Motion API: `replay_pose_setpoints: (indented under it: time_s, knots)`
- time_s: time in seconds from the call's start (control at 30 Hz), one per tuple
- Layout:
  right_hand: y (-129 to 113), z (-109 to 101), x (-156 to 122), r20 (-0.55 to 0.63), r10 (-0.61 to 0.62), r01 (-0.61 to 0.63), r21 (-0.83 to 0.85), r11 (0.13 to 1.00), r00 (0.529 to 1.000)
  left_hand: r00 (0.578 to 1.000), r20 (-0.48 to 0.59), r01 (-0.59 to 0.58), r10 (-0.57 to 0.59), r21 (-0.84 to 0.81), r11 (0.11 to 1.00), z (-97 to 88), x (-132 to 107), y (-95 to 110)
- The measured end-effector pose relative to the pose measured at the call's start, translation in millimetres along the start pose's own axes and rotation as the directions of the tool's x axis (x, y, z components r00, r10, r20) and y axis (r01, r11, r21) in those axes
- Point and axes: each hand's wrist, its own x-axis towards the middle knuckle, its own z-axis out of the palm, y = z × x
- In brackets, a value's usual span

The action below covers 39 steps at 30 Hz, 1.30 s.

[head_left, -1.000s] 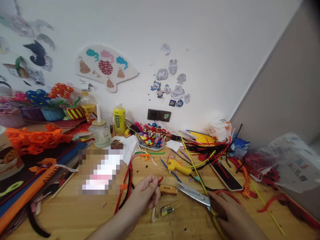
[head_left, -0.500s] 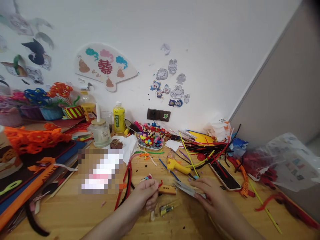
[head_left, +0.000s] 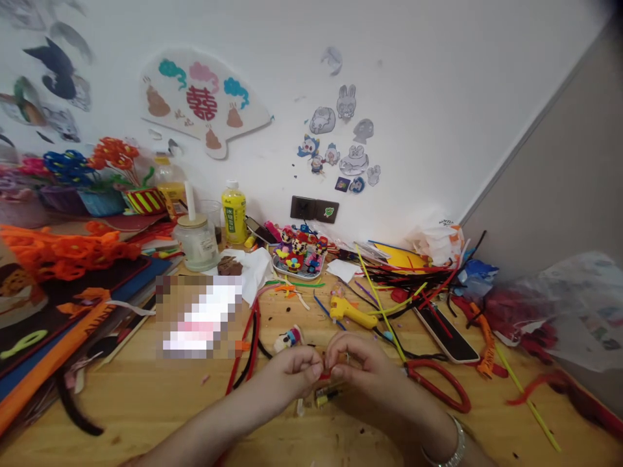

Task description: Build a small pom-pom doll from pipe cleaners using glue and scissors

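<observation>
White wall [head_left: 413,97] backs the wooden tabletop [head_left: 146,415]; from my remote seat I see the left hand [head_left: 298,371] and right hand [head_left: 365,368], fingertips close together, pinching a small red piece [head_left: 327,374] between them, red-handled scissors [head_left: 413,368] beside the right

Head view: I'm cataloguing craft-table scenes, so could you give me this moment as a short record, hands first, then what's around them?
Left hand: pinching a small red piece
Right hand: fingertips at the same piece; grip unclear
Scissors: red handles beside the right hand; blades hidden
Surface: wooden table
Beyond the hands: yellow glue gun; tray bearing colourful figures
Right side: phone, lying flat
Wall: fan-shaped board
</observation>
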Motion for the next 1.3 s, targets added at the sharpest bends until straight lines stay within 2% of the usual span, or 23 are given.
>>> replay_pose_setpoints:
  time_s: [0.13,0.23,0.37,0.5,0.7,0.8,0.93,1.07,1.3]
  knots:
    - [-2,2,-2,0.087,0.048,-0.054,0.061,0.997,0.995,0.999,0.029,0.018,-0.019,0.057,0.998,0.3,-1,1]
    - [-1,4,-6,0.076,0.108,-0.111,0.039,0.993,0.991,1.0,0.012,-0.01,0.008,0.167,0.986,2.6,-3,4]
    - [7,11,-10,-0.048,0.184,-0.182,0.049,0.982,0.982,0.982,-0.067,-0.126,0.175,0.456,0.881,6.4,-6,5]
    - [10,17,-10,-0.057,0.209,-0.2,0.14,0.97,0.976,0.949,-0.065,-0.203,0.308,0.62,0.758,7.6,-8,7]
    - [7,16,-11,-0.015,0.19,-0.18,0.258,0.949,0.982,0.918,-0.01,-0.292,0.396,0.657,0.695,7.7,-10,11]
    - [2,12,-11,0.006,0.155,-0.152,0.228,0.962,0.988,0.905,0.02,-0.326,0.425,0.674,0.663,8.5,-11,11]
    - [-4,8,-11,0.049,0.104,-0.11,0.159,0.981,0.993,0.908,0.022,-0.318,0.419,0.688,0.653,8.6,-13,11]
    - [-1,9,-11,0.021,0.159,-0.159,0.242,0.957,0.987,0.924,-0.007,-0.279,0.382,0.671,0.687,6.4,-11,12]
    - [6,13,-11,0.009,0.21,-0.199,0.361,0.911,0.978,0.939,-0.129,-0.187,0.32,0.587,0.788,6.7,-9,13]
